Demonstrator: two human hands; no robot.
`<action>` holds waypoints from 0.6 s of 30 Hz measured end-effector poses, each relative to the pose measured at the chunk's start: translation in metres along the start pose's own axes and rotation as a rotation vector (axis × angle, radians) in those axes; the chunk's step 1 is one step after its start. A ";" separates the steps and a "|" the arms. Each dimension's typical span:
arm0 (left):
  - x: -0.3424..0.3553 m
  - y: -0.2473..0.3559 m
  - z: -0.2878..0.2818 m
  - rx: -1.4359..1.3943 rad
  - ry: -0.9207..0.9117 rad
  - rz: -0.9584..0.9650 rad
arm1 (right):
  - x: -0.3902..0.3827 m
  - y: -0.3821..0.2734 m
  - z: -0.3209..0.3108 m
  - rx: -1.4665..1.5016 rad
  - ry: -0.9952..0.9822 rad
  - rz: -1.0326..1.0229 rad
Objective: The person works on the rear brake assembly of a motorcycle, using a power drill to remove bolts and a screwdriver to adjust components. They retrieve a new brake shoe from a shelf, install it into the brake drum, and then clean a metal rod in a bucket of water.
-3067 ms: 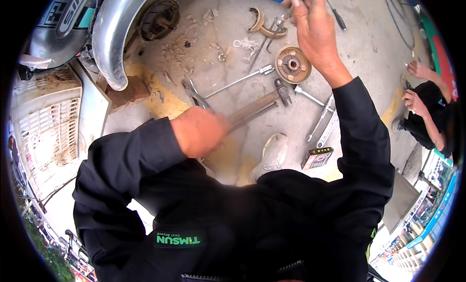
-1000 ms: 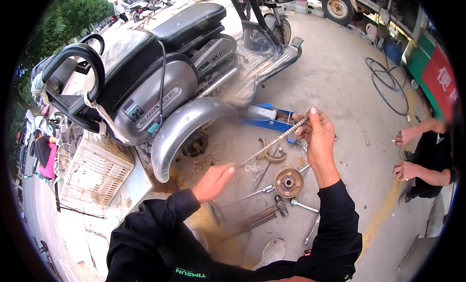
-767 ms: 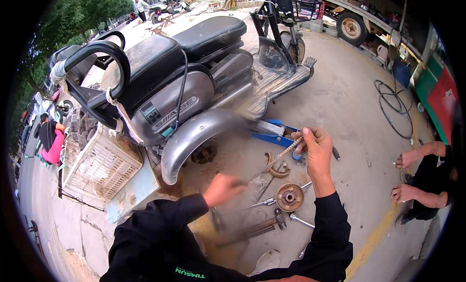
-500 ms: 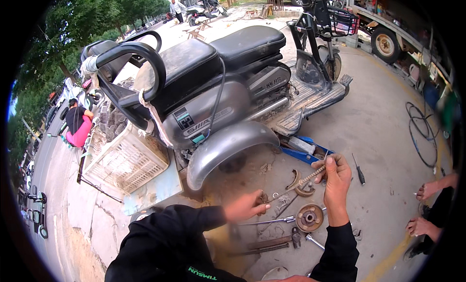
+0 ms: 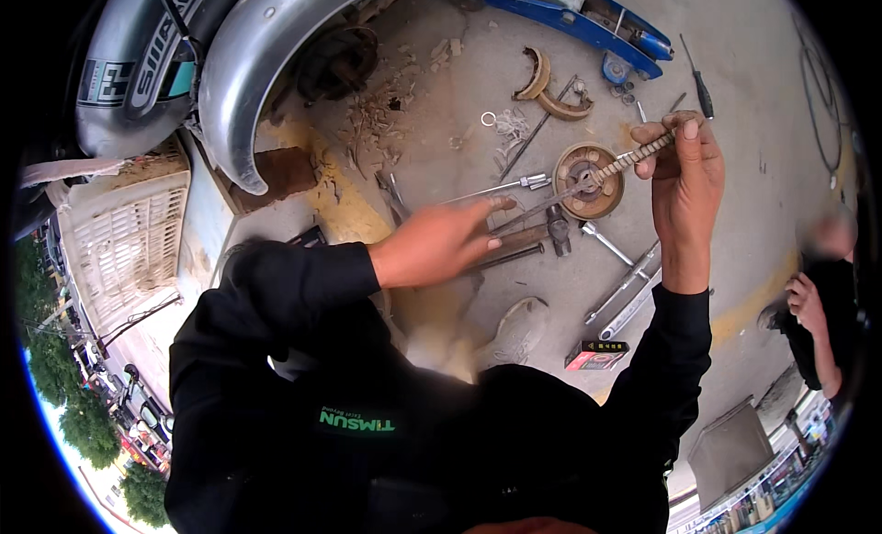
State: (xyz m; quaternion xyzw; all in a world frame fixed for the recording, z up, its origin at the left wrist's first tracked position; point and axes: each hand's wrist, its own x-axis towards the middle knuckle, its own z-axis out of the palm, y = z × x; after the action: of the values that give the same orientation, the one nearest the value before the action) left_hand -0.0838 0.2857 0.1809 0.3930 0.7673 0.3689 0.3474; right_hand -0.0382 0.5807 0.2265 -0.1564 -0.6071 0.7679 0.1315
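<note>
My right hand [image 5: 684, 180] is closed, thumb and fingertips pinching the upper end of a long thin rod with a spiral-ribbed section [image 5: 634, 157]. The rod slants down to the left, toward my left hand [image 5: 436, 245], whose thumb and fingers close around its far end. Behind the ribbed part, on the ground, lies a round rusty brake drum [image 5: 567, 169]. Two curved brake shoes [image 5: 535, 75] rest beyond it. Below the rod are a hammer [image 5: 559, 233] and a socket wrench [image 5: 608, 243].
A grey three-wheeler's fender [image 5: 230, 84] and exposed hub [image 5: 340, 64] stand at the upper left, beside a white crate [image 5: 124, 231]. A blue floor jack [image 5: 570, 24] is at the top. A screwdriver [image 5: 704, 95], a small box [image 5: 597, 355] and another person [image 5: 813, 304] are on the right.
The view has tilted down toward the ground and my body. Both hands still hold the rod, with its ribbed section now over the brake drum instead of beside the brake shoes.
</note>
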 end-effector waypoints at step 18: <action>-0.038 -0.025 -0.045 -0.236 0.465 -0.266 | 0.019 0.253 0.042 -1.757 -1.024 -0.620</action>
State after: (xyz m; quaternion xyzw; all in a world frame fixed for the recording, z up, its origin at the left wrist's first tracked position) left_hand -0.1124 0.2293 0.1909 0.1507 0.8230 0.4868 0.2509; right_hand -0.0750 0.4931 -0.0120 0.3068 -0.9450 -0.0325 -0.1087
